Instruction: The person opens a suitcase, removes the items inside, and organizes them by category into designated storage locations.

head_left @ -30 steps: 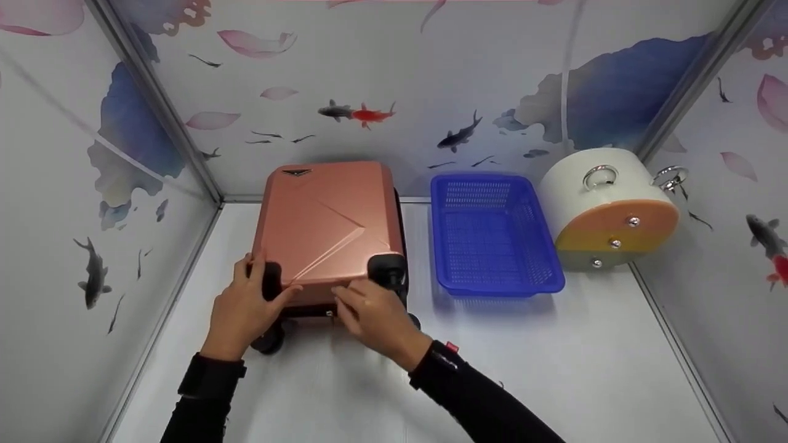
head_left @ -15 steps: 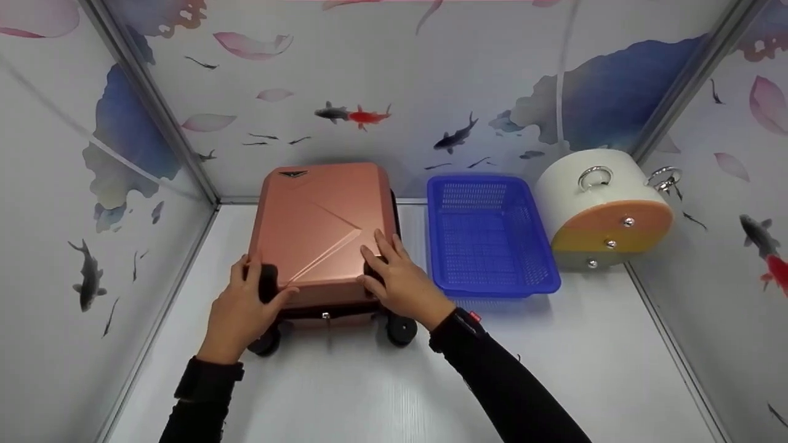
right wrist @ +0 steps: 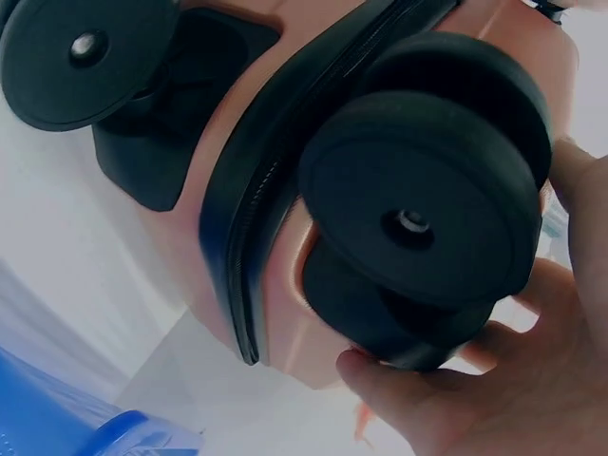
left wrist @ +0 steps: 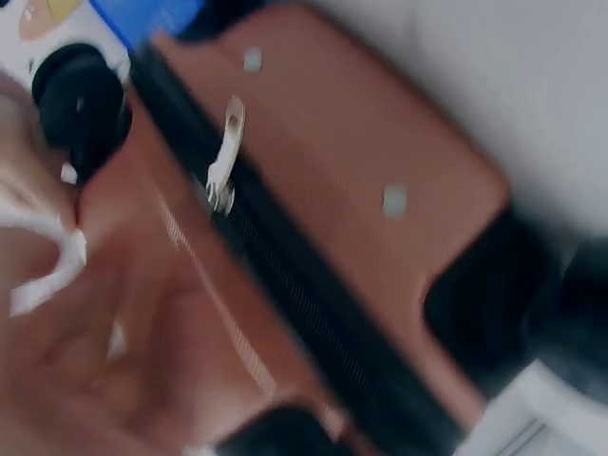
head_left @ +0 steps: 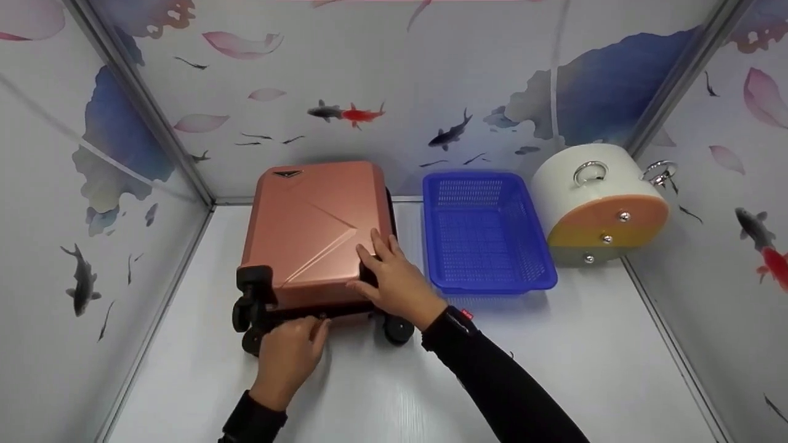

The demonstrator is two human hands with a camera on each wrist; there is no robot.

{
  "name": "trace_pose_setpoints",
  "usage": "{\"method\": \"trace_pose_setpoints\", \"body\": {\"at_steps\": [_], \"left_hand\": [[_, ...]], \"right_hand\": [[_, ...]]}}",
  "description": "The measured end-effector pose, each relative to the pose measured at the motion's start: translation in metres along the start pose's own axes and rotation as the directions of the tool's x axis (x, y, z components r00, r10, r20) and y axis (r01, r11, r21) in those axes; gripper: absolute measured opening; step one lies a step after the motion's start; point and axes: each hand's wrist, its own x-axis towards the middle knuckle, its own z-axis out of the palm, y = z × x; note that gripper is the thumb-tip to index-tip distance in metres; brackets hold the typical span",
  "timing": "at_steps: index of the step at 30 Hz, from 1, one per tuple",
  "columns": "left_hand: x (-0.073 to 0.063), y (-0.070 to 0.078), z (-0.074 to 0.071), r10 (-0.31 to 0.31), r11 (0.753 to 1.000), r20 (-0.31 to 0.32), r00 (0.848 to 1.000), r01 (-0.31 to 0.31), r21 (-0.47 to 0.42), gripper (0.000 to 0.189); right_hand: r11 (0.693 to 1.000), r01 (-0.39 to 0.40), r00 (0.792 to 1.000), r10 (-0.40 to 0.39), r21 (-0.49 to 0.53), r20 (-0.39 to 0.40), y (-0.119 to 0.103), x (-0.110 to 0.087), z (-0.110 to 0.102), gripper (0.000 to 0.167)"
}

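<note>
Nearest the person, the left hand [head_left: 286, 360] is at the wheeled end of the suitcase [head_left: 314, 215], thumb extended beside the zip pull [left wrist: 230, 142], its fingers bent; their tips are hidden, so whether they pinch anything cannot be told. The pull stands about midway between the wheels. Slightly farther, the right hand [head_left: 400, 283] rests with fingers spread on the right corner, apparently steadying it. The suitcase lies flat on the white surface, left of the blue basket [head_left: 489, 288] and the white drawer chest [head_left: 585, 178]. Its halves lie together, so bracing looks done and opening does not; how much zip [left wrist: 304, 294] remains to run is unclear, its far stretches being hidden.
</note>
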Motion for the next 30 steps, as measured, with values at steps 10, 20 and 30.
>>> {"method": "trace_pose_setpoints", "body": {"at_steps": [10, 20, 30], "left_hand": [[-0.001, 0.004, 0.024, -0.104, 0.993, 0.042, 0.994, 0.101, 0.064, 0.027], [-0.005, -0.001, 0.022, -0.142, 0.989, 0.037, 0.989, 0.141, 0.038, 0.027], [-0.027, -0.038, 0.015, -0.137, 0.988, -0.058, 0.989, 0.14, 0.059, 0.025]], "right_hand": [[0.999, 0.001, 0.999, 0.0, 0.032, -0.041, -0.004, 0.002, 0.005, 0.084], [1.0, -0.005, 0.999, 0.006, 0.025, -0.043, -0.001, 0.001, 0.003, 0.083], [0.997, -0.039, 0.999, 0.04, 0.063, -0.014, -0.001, 0.001, 0.0, 0.084]]}}
